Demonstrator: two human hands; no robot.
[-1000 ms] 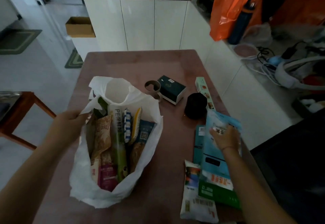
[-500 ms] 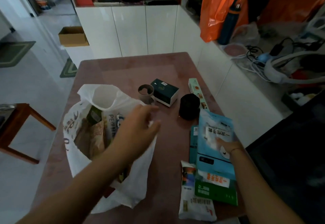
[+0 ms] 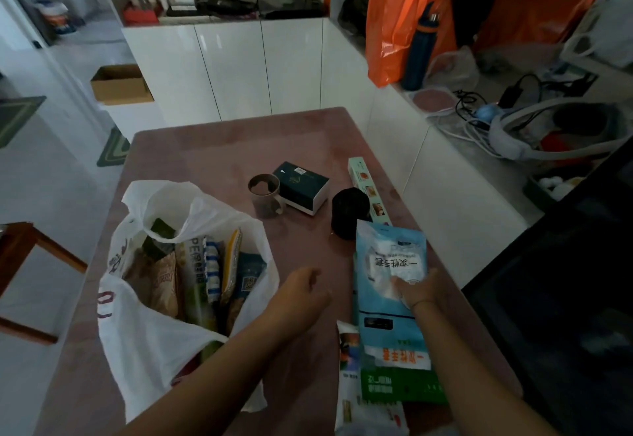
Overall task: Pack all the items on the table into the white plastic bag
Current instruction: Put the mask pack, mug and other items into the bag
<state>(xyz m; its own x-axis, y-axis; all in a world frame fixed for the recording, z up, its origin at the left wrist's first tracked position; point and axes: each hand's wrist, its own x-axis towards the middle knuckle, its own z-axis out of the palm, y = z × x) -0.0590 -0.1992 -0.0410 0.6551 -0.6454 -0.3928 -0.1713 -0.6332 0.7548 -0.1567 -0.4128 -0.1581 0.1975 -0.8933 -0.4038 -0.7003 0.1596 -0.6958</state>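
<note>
Left hand [image 3: 301, 293] has left the bag [image 3: 147, 350] at 8 o'clock; it hovers loosely curled and empty. Right hand [image 3: 416, 290] grips the packet [image 3: 390, 254] at 4 o'clock, likely the next item in.

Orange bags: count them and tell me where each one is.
2. The left orange bag stands behind the blue bottle; the right orange bag lies in the top right corner. Others may be hidden.

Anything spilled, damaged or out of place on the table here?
Nothing stands out: the mug stands upright, the bag holds its packets, the right hand holds a blue packet, and nothing has spilled on the table.
</note>
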